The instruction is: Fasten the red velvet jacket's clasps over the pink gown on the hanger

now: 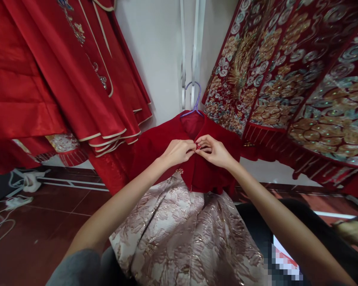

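A dark red velvet jacket (167, 145) hangs on a lilac hanger (194, 104) in front of me. Below it spreads a pale pink and gold brocade skirt (181, 230). My left hand (179, 153) and my right hand (213, 151) meet at the jacket's front, just under the collar. Both pinch the fabric edges, fingers closed on a small fastening at the jacket's opening. The fastening itself is mostly hidden by my fingertips.
Red satin robes with cream piping (62, 79) hang at the left. Heavily embroidered red and gold garments (301, 79) hang at the right. A white wall with a vertical rail (193, 39) stands behind. White cables (14, 198) lie on the reddish tile floor.
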### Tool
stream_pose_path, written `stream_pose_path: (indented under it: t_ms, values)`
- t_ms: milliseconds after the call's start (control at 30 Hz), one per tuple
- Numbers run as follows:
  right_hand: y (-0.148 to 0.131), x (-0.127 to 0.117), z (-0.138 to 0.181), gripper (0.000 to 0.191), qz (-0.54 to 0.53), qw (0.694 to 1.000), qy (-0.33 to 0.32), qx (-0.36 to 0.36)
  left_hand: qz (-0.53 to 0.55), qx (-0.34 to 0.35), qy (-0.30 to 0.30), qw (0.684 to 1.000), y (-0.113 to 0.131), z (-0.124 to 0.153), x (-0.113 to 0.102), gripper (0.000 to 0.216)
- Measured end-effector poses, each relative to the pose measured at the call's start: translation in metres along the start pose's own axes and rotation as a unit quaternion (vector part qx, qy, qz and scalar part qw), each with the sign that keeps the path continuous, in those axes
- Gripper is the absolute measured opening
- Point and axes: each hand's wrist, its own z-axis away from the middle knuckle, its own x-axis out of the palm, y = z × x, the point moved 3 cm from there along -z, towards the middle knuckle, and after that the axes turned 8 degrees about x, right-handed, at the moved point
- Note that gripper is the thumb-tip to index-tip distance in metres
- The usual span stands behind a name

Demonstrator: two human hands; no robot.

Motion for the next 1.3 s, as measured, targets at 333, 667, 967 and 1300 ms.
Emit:
stream_pose_path:
  t_ms: [333, 667, 967, 1300]
  values:
    - [0.024, 0.007, 0.002, 0.048, -0.067, 0.992, 0.103, 0.04, 0.106, -0.146, 0.121, 0.976, 0.0, 0.023, 0.024, 0.02]
    - [0.026, 0.087, 0.094, 0.071, 0.306, 0.938, 0.136, -0.093, 0.066, -0.218, -0.095, 0.969, 0.027, 0.108, 0.048, 0.05]
    - [0.041, 0.04, 0.09, 0.027, 0.075, 0.959, 0.273, 0.028, -0.027, -0.17, -0.029, 0.985, 0.025, 0.118, 0.059, 0.035]
    - [-0.045, 0.041, 0.061, 0.018, -0.152, 0.966, 0.194, 0.08, 0.227, -0.187, 0.097, 0.951, 0.063, 0.057, 0.087, 0.035]
